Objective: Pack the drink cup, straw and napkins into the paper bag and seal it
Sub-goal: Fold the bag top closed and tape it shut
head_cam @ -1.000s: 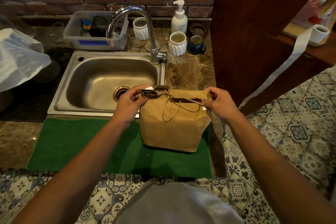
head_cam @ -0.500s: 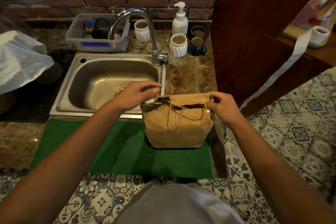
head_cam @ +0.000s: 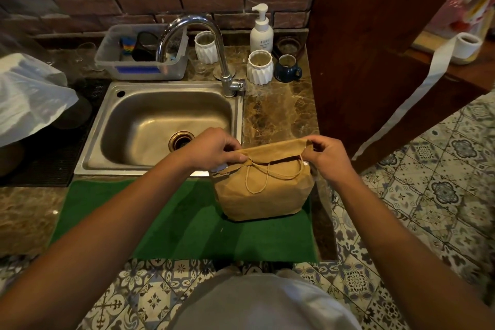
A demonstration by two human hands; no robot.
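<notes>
- Paper bag (head_cam: 263, 190) stands on the green mat (head_cam: 171, 222), just in front of the sink (head_cam: 160, 126).
- Left hand (head_cam: 214, 149) and right hand (head_cam: 328, 157) each pinch the folded top's ends.
- Risk: an uneven fold could spring open or tear; contents hidden.

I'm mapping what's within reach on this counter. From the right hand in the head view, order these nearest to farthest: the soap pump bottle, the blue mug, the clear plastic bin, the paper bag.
1. Paper bag: pinched at its top corner by the right hand.
2. Blue mug: behind the hand, on the counter right of the tap.
3. Soap pump bottle: further back, by the brick wall.
4. Clear plastic bin: far left, behind the sink.
</notes>
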